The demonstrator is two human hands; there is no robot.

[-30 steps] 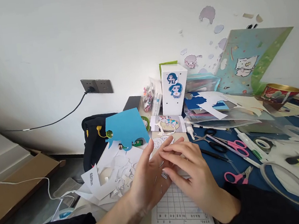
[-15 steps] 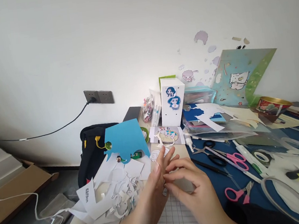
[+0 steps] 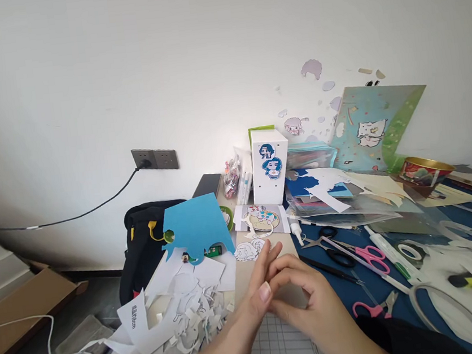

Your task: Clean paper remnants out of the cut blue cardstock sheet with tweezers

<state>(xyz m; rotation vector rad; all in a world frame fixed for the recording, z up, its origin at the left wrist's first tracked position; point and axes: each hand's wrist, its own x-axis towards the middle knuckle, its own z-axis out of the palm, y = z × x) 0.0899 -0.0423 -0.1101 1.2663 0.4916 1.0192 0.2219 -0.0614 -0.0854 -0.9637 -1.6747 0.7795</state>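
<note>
So you're at a packed table against a white wall, with a grey socket off to the left and a cardboard box down on the grey floor. There's a blue mat on the right side, a heap of paper scraps on the left, and a white box with two blue-haired stickers standing at the back.

The gridded sheet lies right under your hands. It's pale with dark ruled lines making little boxes; your hands hide its top part and the frame cuts off the bottom.

Your left hand has its fingers out pretty straight and close together. Your right hand is half curled, fingertips up against the left one, thumb tip hidden. Can't tell if anything's pinched in there or sitting in your left palm.

Elbow room's tight, honestly: scraps sit just beside your left forearm, and the pink scissors are near your right sleeve. A beige strip of tabletop shows beyond your hands, up to the line drawing.
</note>
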